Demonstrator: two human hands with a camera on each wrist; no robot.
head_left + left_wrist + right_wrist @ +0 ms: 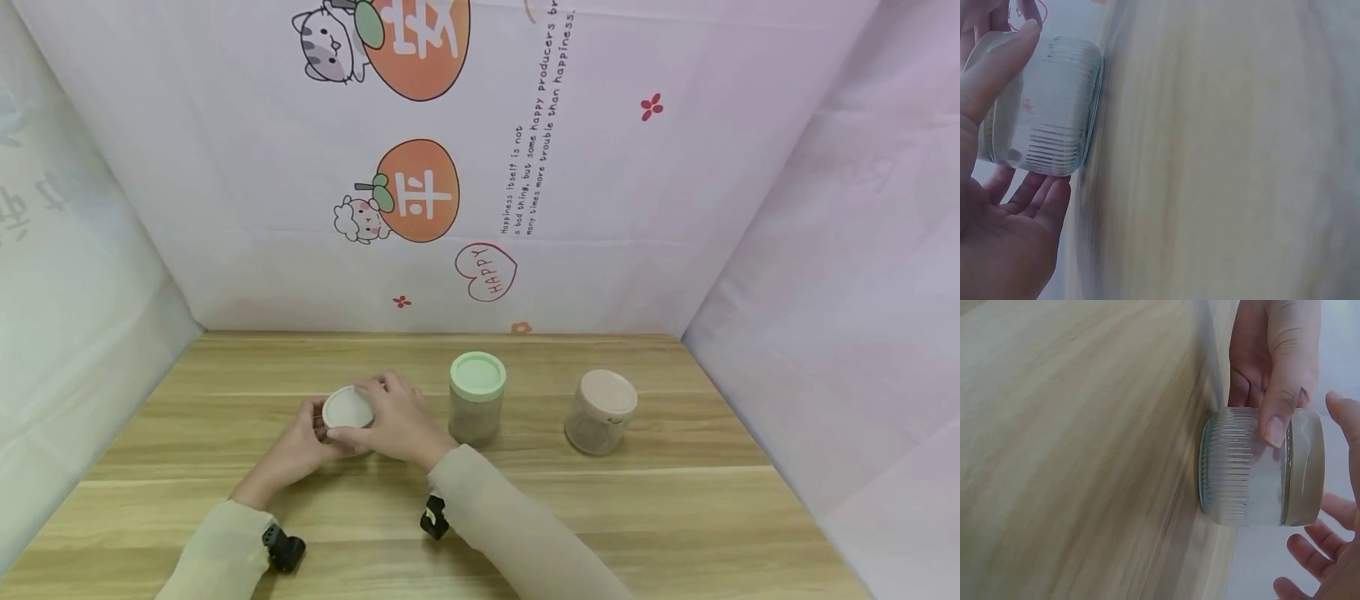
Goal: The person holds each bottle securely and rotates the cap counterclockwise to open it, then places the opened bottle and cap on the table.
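Note:
A clear ribbed glass jar [1229,481] with a pale beige lid [348,408] stands upright on the table, left of centre. My left hand [300,450] grips it from the left side. The left thumb [1277,419] lies across the front of the glass, and the left fingers [1047,197] curve round its side. Over the lid is my right hand [401,421], its thumb and fingers spread wider than the rim. A gap shows between the right thumb [1347,422] and the lid in the right wrist view.
A jar with a green lid [477,375] stands right of my hands, close to the right forearm. Farther right is a jar with a pinkish-beige lid [607,392]. Printed white cloth [600,183] hangs behind and beside the wooden table [675,517].

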